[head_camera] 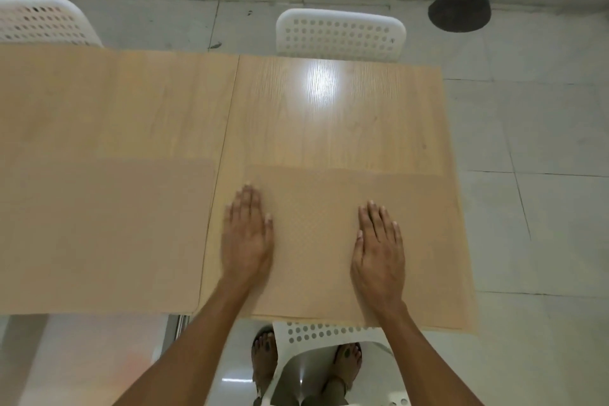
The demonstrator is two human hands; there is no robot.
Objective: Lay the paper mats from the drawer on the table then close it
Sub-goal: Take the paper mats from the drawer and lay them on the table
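Bench: a light wood-grain bench (329,115) made of two tops set side by side, with a seam running from far to near just left of centre.
Right mat: a tan paper mat with a fine dotted texture (313,241) lies flat on the right-hand top, its near edge along the near edge of the bench (a second sheet edge shows at its far right corner, so more than one sheet may lie there; this cannot be confirmed).
Left mat: a second paper mat (105,234) lies flat on the left-hand top, just beside the seam and apart from both hands.
Left hand: the left hand (247,237) lies palm down on the left part of the right mat, slightly blurred.
Left grip: released, fingers straight and close together, pressing flat on the paper.
Right hand: the right hand (379,250) lies palm down on the same mat, right of centre.
Right grip: released, fingers straight, flat on the paper.
Chairs: a white perforated chair (341,34) stands at the far side, another (43,21) at far left, and a third (329,349) at the near edge.
Floor: pale tiles (543,208), with sandalled feet visible below the bench.
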